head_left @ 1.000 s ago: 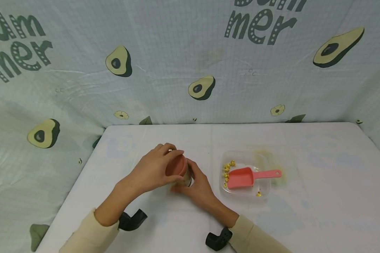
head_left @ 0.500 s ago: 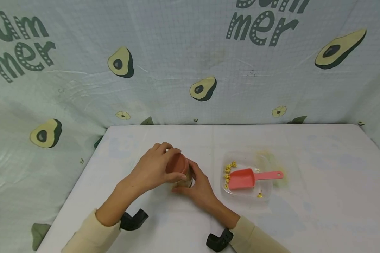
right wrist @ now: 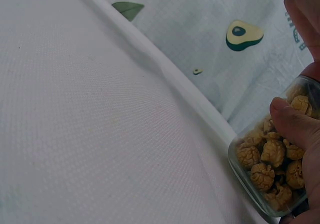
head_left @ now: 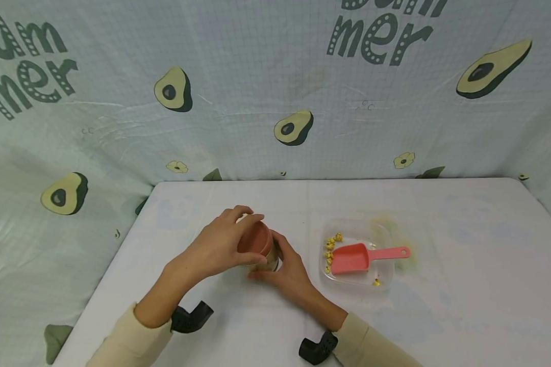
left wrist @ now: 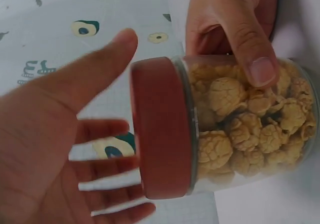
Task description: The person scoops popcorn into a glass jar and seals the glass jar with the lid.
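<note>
A clear jar (left wrist: 250, 119) of caramel-coloured popcorn, capped with a reddish-brown lid (left wrist: 162, 129), stands left of the table's middle in the head view. My right hand (head_left: 286, 270) grips the jar's side, its thumb laid across the glass in the left wrist view. My left hand (head_left: 220, 244) is spread around the lid from the left. In the left wrist view its thumb (left wrist: 107, 59) is straight, with the tip just short of the lid's edge. The other left fingers (left wrist: 107, 169) extend toward the lid's top. The jar's base shows close to the tabletop in the right wrist view.
To the right, a clear plastic container (head_left: 385, 278) holds yellow popcorn pieces (head_left: 329, 250) along its left side. A pink scoop (head_left: 351, 258) lies across it, handle (head_left: 390, 253) over the right rim. An avocado-print sheet (head_left: 239, 137) hangs behind the white table (head_left: 468, 285).
My left hand has shifted very slightly left and its fingers stand a little wider around the lid. The right hand and jar keep their place.
</note>
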`<state>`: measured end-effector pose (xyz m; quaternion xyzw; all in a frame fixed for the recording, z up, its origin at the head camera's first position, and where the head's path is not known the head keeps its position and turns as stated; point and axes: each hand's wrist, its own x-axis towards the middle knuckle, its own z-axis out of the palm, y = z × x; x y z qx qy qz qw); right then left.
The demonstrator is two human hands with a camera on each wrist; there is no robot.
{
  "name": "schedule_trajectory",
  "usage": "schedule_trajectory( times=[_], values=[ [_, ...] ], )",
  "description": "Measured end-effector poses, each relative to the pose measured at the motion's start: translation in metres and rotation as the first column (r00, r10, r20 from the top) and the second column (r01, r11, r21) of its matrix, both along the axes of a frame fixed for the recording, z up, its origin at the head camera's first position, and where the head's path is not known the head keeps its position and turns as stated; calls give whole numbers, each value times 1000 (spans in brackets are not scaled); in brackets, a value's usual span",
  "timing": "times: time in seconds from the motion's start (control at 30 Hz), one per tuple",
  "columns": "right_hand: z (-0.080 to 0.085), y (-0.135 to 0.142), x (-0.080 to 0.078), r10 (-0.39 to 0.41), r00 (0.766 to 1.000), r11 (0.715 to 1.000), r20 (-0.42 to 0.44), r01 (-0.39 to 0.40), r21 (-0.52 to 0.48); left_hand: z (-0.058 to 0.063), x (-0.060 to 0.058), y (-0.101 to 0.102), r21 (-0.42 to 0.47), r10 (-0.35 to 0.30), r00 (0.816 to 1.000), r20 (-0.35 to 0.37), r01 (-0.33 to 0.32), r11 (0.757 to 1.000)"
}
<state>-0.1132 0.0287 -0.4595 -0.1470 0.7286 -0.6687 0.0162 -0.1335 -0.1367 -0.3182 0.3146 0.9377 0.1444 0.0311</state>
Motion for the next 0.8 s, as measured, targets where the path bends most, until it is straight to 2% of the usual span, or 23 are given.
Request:
schedule_trajectory(
  times=[0.07, 0.17, 0.4, 0.57, 0.67, 0.8],
  values=[
    [0, 0, 0, -1, 1000, 1000, -2, 1, -4, -2, 1, 2, -26, 60, 998, -19, -60, 998],
    [0, 1, 0, -6, 1000, 1000, -7, 6, -1, -5, 1, 5, -26, 75, 997, -30, -76, 997],
    [1, 3, -1, -12, 999, 1000, -33, 12, 14, -5, -3, 3, -3, -57, 997, -50, 57, 998],
    [0, 3, -3, -4, 997, 1000, -71, 5, 15, 1, -5, 2, -14, -97, 995, -1, 97, 995],
    [0, 2, -2, 16, 997, 1000, -76, -15, 15, 3, -3, 2, -55, -46, 999, 10, 46, 997],
    [-1, 1, -1, 21, 998, 1000, -67, -20, 23, 0, 0, 4, -111, 55, 997, -51, -61, 992]
  ],
)
